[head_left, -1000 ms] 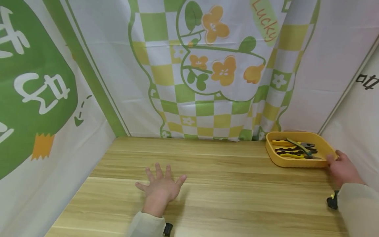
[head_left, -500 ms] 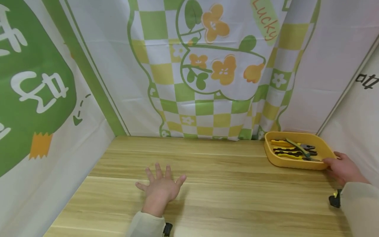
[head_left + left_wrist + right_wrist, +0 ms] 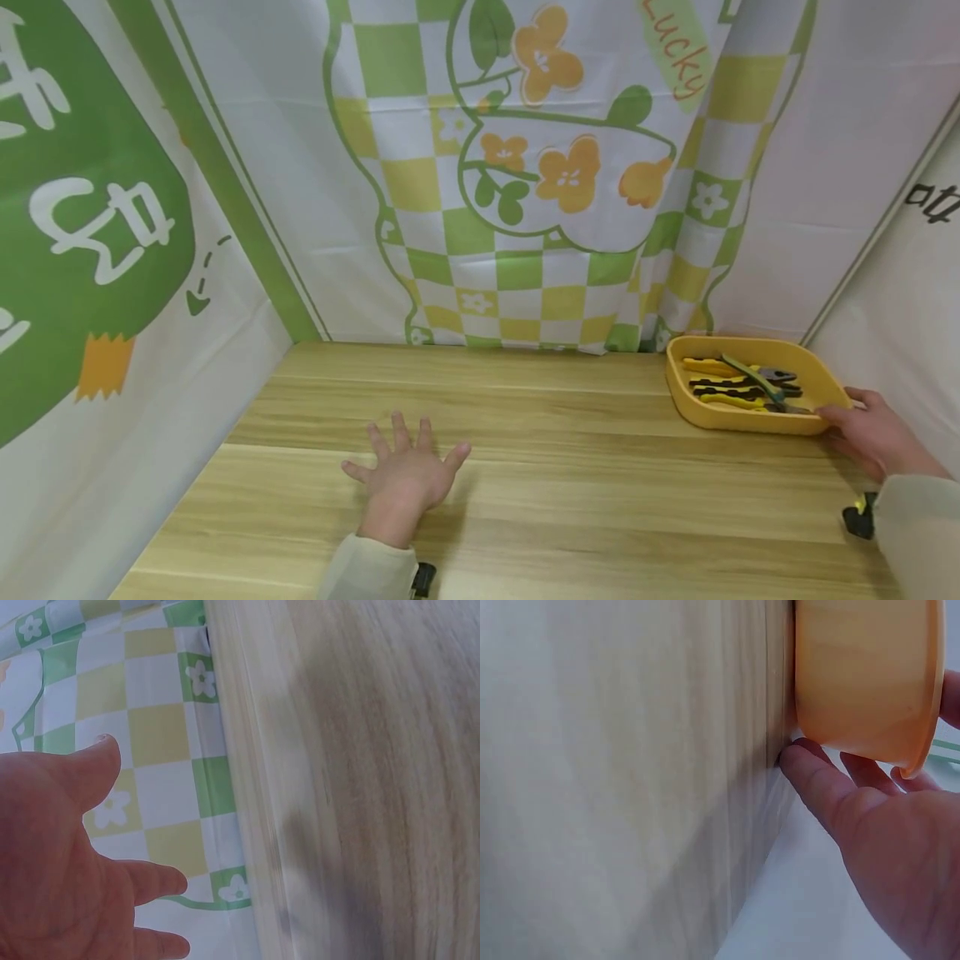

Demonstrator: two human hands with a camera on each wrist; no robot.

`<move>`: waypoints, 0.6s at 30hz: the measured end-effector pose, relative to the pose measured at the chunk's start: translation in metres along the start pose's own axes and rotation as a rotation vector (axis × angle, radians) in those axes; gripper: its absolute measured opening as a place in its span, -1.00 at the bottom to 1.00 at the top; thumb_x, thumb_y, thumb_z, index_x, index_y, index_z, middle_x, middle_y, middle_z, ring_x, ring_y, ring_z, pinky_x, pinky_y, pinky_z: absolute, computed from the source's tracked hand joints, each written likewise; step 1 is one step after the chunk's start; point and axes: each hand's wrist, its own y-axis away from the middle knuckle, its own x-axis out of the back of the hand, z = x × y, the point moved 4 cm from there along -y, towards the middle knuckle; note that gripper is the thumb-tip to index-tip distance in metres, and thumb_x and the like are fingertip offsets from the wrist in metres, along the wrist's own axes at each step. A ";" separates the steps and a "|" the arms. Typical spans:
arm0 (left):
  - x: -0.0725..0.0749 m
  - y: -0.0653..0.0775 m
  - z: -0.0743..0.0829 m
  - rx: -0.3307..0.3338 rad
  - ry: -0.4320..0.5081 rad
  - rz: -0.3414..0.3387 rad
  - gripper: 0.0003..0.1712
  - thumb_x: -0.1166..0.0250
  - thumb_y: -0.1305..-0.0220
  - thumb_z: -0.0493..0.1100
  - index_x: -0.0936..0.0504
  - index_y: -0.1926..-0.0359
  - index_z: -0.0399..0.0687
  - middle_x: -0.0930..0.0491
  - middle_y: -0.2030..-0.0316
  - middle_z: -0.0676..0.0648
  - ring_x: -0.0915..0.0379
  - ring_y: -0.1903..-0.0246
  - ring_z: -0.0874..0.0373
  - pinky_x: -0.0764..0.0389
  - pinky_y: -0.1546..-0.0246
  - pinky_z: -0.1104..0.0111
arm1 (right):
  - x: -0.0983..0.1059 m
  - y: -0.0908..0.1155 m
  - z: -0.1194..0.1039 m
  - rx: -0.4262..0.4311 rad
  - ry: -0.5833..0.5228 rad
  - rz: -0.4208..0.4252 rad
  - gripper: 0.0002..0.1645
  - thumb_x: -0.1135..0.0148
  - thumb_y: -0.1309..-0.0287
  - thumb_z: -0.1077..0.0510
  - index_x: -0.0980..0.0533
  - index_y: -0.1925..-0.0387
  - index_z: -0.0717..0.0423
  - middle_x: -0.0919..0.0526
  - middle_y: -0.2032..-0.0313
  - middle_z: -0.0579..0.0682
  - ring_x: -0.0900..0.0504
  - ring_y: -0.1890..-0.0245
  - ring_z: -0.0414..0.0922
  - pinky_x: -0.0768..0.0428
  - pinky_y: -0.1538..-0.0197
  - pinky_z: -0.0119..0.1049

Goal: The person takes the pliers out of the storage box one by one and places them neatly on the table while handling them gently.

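My right hand holds a shallow yellow tray by its right front corner, the thumb over the rim. In the right wrist view, the other fingers lie along the tray's outer wall and low by the tabletop. Inside the tray are several pliers with yellow-and-black handles. A slim green-handled tool lies slantwise across them. My left hand is over the left half of the table, palm down, fingers spread wide, holding nothing.
The wood-grain table meets a checked floral curtain at its back edge. Printed fabric walls close in on the left and right. The tray stands at the back right, near both.
The tray has slid slightly left and toward me with my right hand on it. The thumb has shifted a little along the rim. My left hand has stayed put.
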 end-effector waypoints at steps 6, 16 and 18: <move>0.000 -0.001 -0.001 -0.001 0.005 0.002 0.09 0.26 -0.29 0.60 -0.09 -0.56 -0.04 0.29 -0.52 -0.35 0.62 -0.39 -0.50 0.41 0.00 -0.60 | -0.005 0.005 0.002 0.026 0.004 0.010 0.12 -0.04 -0.47 0.04 0.56 -0.39 0.51 0.30 -0.34 0.71 -0.44 0.29 -0.46 -0.64 0.15 -0.34; -0.002 -0.004 -0.001 0.008 0.011 -0.008 0.11 0.26 -0.27 0.62 -0.07 -0.57 -0.04 0.31 -0.52 -0.34 0.64 -0.39 -0.49 0.43 0.01 -0.60 | -0.013 0.014 0.003 0.038 0.039 0.005 0.08 -0.01 -0.49 0.02 0.53 -0.40 0.52 0.24 -0.33 0.73 -0.37 0.35 -0.60 -0.60 0.21 -0.46; -0.002 -0.004 -0.001 0.007 0.013 -0.007 0.11 0.26 -0.27 0.62 -0.07 -0.57 -0.04 0.31 -0.52 -0.34 0.65 -0.39 -0.49 0.43 0.00 -0.60 | -0.013 0.016 0.004 0.039 0.053 0.020 0.09 -0.01 -0.49 0.00 0.51 -0.41 0.51 0.23 -0.33 0.72 -0.35 0.34 -0.60 -0.59 0.23 -0.47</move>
